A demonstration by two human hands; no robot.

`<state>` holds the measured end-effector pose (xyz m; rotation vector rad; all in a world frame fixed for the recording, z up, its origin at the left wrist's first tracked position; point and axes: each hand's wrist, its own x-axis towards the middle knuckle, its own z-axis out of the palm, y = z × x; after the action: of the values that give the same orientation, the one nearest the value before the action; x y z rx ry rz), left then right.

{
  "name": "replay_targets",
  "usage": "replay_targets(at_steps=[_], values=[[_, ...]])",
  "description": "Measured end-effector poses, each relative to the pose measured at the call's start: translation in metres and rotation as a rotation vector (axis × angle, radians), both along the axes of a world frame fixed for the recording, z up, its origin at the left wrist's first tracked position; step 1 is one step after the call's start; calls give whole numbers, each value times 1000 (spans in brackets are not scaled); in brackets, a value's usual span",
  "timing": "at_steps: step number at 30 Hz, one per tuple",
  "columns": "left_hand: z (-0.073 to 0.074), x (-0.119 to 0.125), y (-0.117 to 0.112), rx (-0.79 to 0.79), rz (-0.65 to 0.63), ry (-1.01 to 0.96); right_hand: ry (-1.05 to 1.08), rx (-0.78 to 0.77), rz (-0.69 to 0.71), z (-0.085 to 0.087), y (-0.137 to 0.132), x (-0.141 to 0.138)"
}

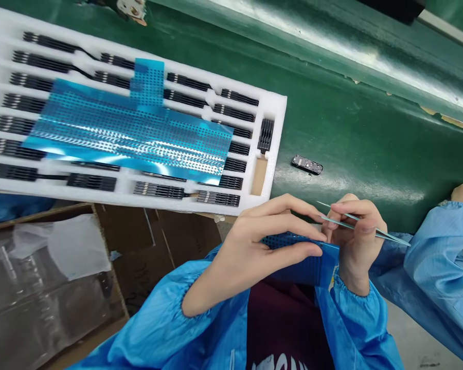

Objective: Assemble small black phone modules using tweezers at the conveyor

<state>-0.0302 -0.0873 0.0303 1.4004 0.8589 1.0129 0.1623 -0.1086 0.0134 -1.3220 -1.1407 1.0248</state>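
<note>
My left hand (250,252) pinches the edge of a blue perforated sheet (306,270) between thumb and fingers, in front of my chest. My right hand (357,231) is closed round a pair of thin pale tweezers (389,236). The tweezer tips point left and lie close to my left fingertips, over the sheet's upper edge. Whether they grip anything is too small to tell. Beyond my hands, a small black circuit board (307,164) lies on the green bench top.
A white foam tray (275,133) holds stacks of black strips (158,190). Another blue perforated sheet (131,133) lies across it. Below left stands a cardboard box (116,288) with clear plastic inside. At the right is another person's blue sleeve (443,257). A metal part (133,9) sits at the far edge.
</note>
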Motion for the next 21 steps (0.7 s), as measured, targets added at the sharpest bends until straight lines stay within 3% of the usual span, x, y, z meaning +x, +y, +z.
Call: replay_targets(at_steps=[12,18,21], values=[[3,-4,0,47,21,57,85,-55,169,8,-1,22],[11,-11,-3,93,79,245,-50,54,-15,21,-14,28],[13,-15,-4,158,94,329,-151,171,-23,30,-21,32]])
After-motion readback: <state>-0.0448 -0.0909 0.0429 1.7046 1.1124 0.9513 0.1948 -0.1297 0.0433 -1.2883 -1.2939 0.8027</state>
